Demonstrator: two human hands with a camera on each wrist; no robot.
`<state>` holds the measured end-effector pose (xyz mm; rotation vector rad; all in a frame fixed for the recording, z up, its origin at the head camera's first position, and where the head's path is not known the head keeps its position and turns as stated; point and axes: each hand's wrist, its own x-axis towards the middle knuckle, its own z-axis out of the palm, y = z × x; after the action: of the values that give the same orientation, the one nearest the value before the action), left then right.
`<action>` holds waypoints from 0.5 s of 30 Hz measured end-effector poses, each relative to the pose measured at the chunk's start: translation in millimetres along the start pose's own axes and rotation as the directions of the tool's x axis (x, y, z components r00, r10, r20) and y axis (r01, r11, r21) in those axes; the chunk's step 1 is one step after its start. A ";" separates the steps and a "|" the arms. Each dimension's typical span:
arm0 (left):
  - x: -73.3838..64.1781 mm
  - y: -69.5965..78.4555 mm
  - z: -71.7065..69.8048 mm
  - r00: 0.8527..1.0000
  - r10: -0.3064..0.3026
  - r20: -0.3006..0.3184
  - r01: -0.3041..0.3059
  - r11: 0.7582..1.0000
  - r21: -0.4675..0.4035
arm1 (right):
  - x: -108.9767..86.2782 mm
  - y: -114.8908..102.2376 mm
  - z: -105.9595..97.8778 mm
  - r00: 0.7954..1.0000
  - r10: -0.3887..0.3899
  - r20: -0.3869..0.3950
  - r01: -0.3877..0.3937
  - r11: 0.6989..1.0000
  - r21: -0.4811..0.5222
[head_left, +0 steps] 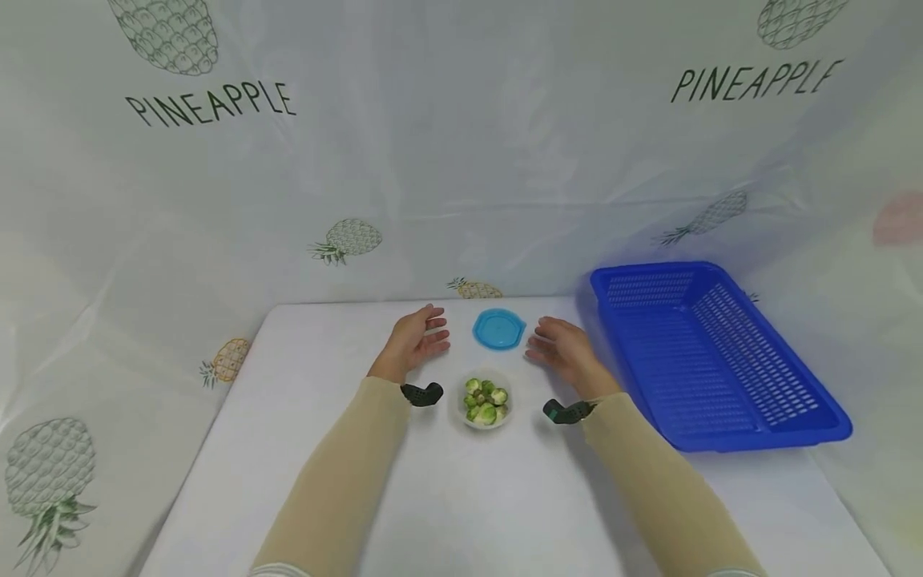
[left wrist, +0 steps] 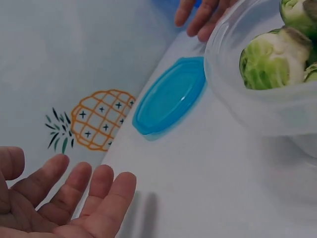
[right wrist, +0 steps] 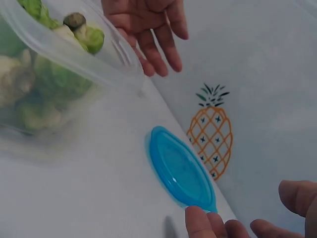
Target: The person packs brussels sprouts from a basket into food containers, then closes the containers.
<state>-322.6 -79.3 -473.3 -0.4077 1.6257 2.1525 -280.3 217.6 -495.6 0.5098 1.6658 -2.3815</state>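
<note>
A round, translucent bowl (left wrist: 262, 116) of Brussels sprouts (head_left: 486, 413) stands on the white table between the forearms. Behind it lies a blue plastic lid (head_left: 499, 329), flat on the tabletop. My left hand (head_left: 418, 343) is held to the left of the lid, its relaxed fingers spread and holding nothing. On the lid's other side is my right hand (head_left: 566, 351), also bare, palm turned inward. The right fingertips overlap the lid's near edge in the right wrist view. Whitish bowl walls blur the lower sprouts (right wrist: 44, 94).
A large blue plastic basket (head_left: 681, 365) with slotted sides sits at the table's right, beyond the right hand. A pale sheet (head_left: 461, 144) printed with pineapples hangs behind the table's far edge. Each wrist carries a small black camera (head_left: 422, 394).
</note>
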 end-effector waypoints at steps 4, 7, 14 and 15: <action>11.4 0.7 10.2 1.000 -0.005 -0.005 0.005 0.999 0.041 | 10.7 -0.7 0.5 0.999 0.030 -0.012 -0.031 0.999 -0.033; 18.8 -1.5 18.1 1.000 -0.006 0.003 0.005 0.998 0.064 | 18.1 -1.9 1.4 0.999 0.042 -0.004 -0.042 0.996 -0.075; 31.0 -9.2 35.1 0.996 -0.010 0.089 0.001 0.996 0.092 | 24.3 -10.2 2.0 0.997 0.065 0.035 -0.059 0.987 -0.151; 32.6 -9.5 37.4 0.994 -0.013 0.108 0.003 0.995 0.095 | 24.7 -11.4 1.8 0.997 0.070 0.037 -0.063 0.985 -0.159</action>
<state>-345.9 -36.4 -486.0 -0.2629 1.6547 2.0445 -307.3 221.0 -494.5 0.4760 1.7714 -2.1760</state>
